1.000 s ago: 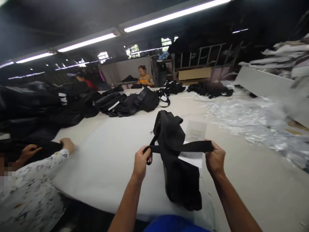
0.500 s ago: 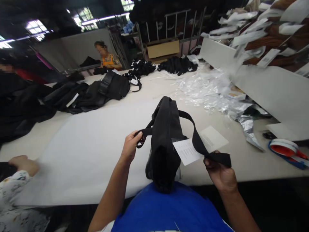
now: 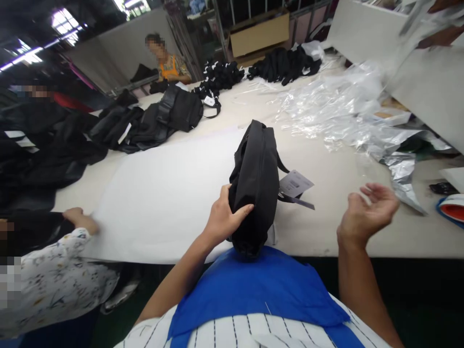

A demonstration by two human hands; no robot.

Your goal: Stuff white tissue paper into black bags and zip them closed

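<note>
Gripping the black bag [image 3: 255, 164] at its near end, the left hand [image 3: 224, 220] has fingers curled around the fabric. The bag stands on edge on the white table [image 3: 163, 193], at center. A paper tag [image 3: 295, 183] hangs at its 3 o'clock. The right hand [image 3: 364, 215], at 4 o'clock, hovers spread, holding nothing.

Head-worn view, facing down, close over table [image 3: 326, 159]

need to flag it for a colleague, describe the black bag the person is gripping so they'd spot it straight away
On the long pale table, at the near edge, the black bag stands on end in the left hand. Unlike the heaped black bags farther back, it's alone with a white tag.
</note>
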